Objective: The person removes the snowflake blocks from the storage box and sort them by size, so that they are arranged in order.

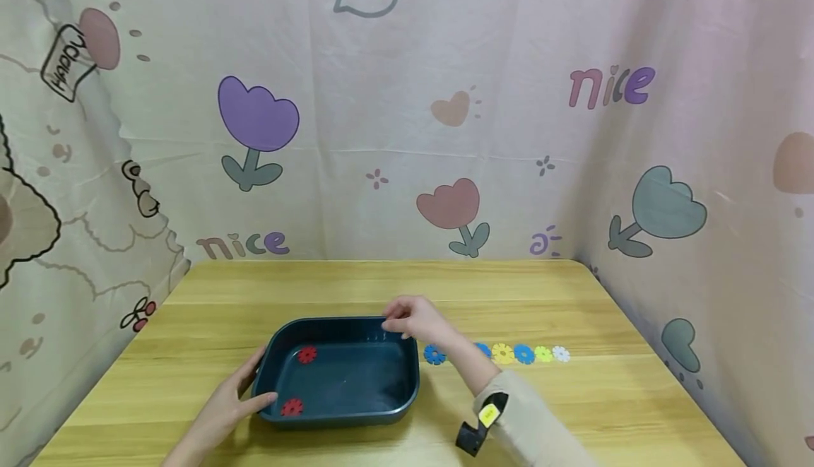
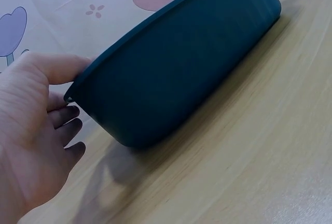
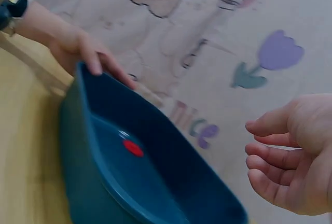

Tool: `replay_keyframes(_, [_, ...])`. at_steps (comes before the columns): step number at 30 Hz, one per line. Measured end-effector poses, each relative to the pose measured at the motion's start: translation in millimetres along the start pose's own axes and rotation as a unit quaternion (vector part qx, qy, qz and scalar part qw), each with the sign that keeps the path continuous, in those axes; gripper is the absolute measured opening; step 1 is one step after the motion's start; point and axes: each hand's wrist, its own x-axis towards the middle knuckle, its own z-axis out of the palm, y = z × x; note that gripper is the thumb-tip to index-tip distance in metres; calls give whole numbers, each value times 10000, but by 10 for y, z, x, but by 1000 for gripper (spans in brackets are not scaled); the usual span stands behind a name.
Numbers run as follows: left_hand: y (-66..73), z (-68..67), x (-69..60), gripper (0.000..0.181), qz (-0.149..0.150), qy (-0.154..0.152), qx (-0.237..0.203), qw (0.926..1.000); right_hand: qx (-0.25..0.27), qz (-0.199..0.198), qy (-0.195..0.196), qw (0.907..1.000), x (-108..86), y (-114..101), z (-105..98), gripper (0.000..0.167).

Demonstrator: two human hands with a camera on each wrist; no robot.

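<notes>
A dark teal plastic basin (image 1: 348, 382) stands on the table. My left hand (image 1: 232, 400) grips its left end, the thumb over the rim and the other fingers along the outside, as the left wrist view also shows. Inside the basin lie a red notched disc (image 1: 307, 355) and a second red disc (image 1: 292, 407), both toward the left. Over the far right corner of the basin hovers my right hand (image 1: 416, 320). In the right wrist view its fingers (image 3: 272, 156) are loosely bent, apart from the thumb, with nothing visible between them.
Right of the basin a row of notched discs lies on the wooden table (image 1: 572, 410): blue (image 1: 434, 355), another blue partly behind the right forearm, yellow (image 1: 502, 353), blue (image 1: 524, 354), yellow-green (image 1: 543, 354) and white (image 1: 561, 354). A printed curtain (image 1: 381, 227) hangs behind.
</notes>
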Motion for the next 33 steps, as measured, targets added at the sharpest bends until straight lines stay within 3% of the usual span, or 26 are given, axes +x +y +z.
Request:
replay_keyframes(12, [26,24,-6,78,-58,28,-52,10000,371,178,-751,9963,261,-144,646,19])
replay_keyframes(22, [14,14,-27,78,-333,-37,-128,9994,-168,361,-1147,9926,357,-200,1183,14])
replay_keyframes(27, [8,16,-33,77,-241,28,-89,9997,-256,477,-1476,9876,378,-134,1317,16])
replay_keyframes(33, [-10,5,-53,77,-264,32,-54,9996,-889,403,-1720,9803,395,-74,1440,16])
